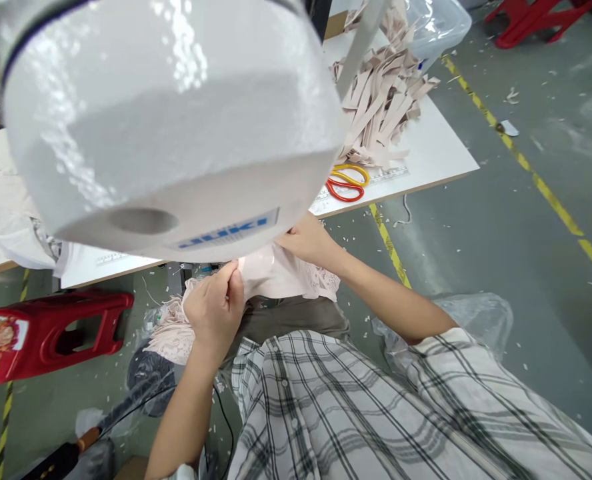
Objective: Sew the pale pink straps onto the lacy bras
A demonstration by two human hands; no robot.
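Just below the white sewing machine head, a pale pink piece of fabric with lace at its right end hangs over my lap. My left hand pinches its left edge between thumb and fingers. At the fabric's upper right, my right hand grips it; the fingertips are partly hidden by the machine head. The needle area and the far part of the fabric are out of sight behind the machine.
Scissors with yellow and red handles lie on the white table, near a heap of pale fabric strips. A red stool stands at left. More lace fabric hangs left of my lap. Clear plastic lies at right.
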